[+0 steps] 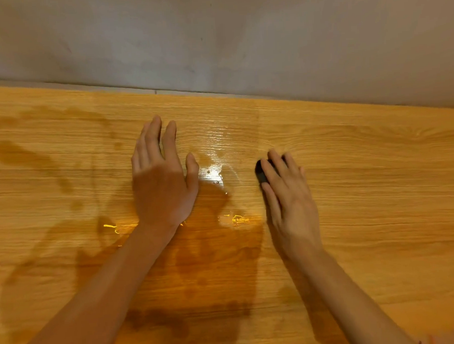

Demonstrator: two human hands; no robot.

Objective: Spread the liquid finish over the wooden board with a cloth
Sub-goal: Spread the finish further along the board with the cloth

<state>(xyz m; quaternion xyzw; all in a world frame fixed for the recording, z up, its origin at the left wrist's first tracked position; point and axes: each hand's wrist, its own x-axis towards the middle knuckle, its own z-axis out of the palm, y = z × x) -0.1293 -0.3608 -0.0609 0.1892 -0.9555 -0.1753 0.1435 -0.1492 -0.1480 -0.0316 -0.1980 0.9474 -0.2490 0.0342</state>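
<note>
One view only, head-worn and wide-angle: it looks forward and steeply down onto the wooden board [353,191], close above it, so the board fills the lower three-quarters of the frame and runs off its left, right and near edges. Beyond the board's far edge a grey wall [239,34] takes the top strip; the edge line slants down to the right, the view being rolled slightly and bowed by the lens. Both forearms enter from the board's near side, left hand [163,183] and right hand [287,197] lying near mid-frame.
</note>
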